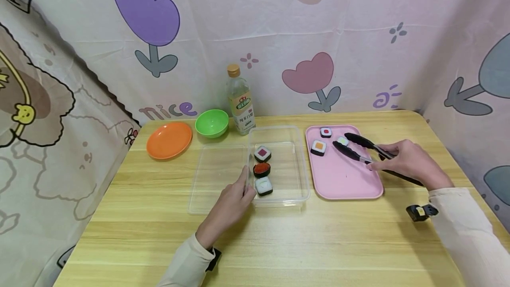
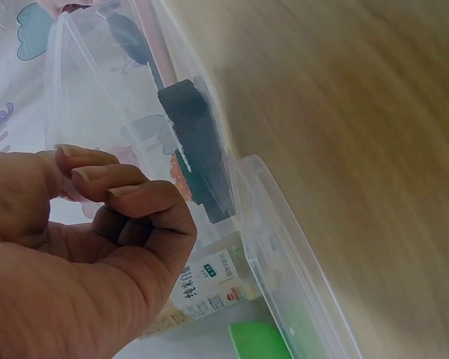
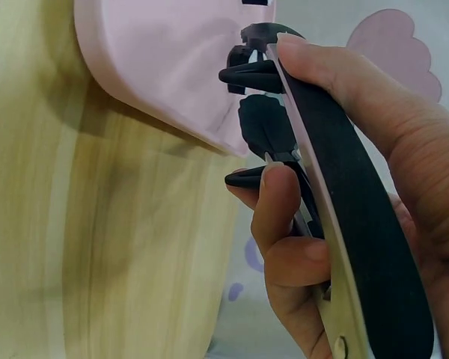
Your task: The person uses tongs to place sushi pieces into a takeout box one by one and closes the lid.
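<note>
My left hand [image 1: 229, 207] grips the left wall of a clear plastic box [image 1: 284, 172], fingers curled in the left wrist view. Inside the box, a row along its left side holds a dark-red-centred sushi piece [image 1: 262, 154], an orange-red-topped one [image 1: 261, 170] and a white one [image 1: 264, 186]. With my right hand [image 1: 410, 163] I hold black-and-silver tongs [image 3: 352, 187], thumb on one arm and fingers on the other. Their spread tips stand either side of a pale-centred sushi piece [image 1: 342, 141] on a pink tray [image 1: 346, 180]; contact cannot be told.
The tray also bears a red-centred sushi piece [image 1: 326, 132] and an orange-centred one [image 1: 318, 147]. A clear lid [image 1: 215, 176] lies left of the box. Behind stand a vinegar bottle [image 1: 241, 110], a green bowl [image 1: 212, 124] and an orange plate [image 1: 169, 141].
</note>
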Demonstrator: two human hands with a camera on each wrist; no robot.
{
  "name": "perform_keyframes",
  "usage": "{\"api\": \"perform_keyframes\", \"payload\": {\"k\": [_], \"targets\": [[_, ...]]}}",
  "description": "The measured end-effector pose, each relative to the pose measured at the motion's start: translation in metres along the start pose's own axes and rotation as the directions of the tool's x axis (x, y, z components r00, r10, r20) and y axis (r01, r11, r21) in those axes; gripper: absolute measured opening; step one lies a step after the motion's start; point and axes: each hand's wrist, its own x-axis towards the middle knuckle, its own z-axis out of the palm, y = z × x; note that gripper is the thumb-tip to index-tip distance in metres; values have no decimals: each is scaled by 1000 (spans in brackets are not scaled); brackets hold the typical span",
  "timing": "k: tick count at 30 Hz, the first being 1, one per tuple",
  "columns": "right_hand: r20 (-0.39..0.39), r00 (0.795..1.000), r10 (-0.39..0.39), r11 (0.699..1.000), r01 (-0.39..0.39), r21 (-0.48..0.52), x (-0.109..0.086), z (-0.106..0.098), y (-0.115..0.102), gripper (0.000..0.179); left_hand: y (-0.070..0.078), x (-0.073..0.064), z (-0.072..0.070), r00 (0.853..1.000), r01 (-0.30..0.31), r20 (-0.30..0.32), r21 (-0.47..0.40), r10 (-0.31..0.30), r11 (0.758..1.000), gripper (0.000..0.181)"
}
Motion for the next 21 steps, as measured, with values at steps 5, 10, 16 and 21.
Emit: {"api": "perform_keyframes", "payload": {"k": [5,10,16,21], "targets": [[3,1000,-21,1000,21,-7,1,2,4,92,0,0,0,1000,3,1,5,-3,1000,72],[-1,999,-37,999,37,-12,2,3,5,88,0,0,0,1000,5,3,0,-5,1000,72],[7,999,-44,999,45,-8,1,3,2,83,0,1,0,1000,7,3,-3,-7,1000,73],[11,999,-45,999,45,-3,0,3,1,83,-1,1,0,1000,6,3,-2,-6,1000,73]]}}
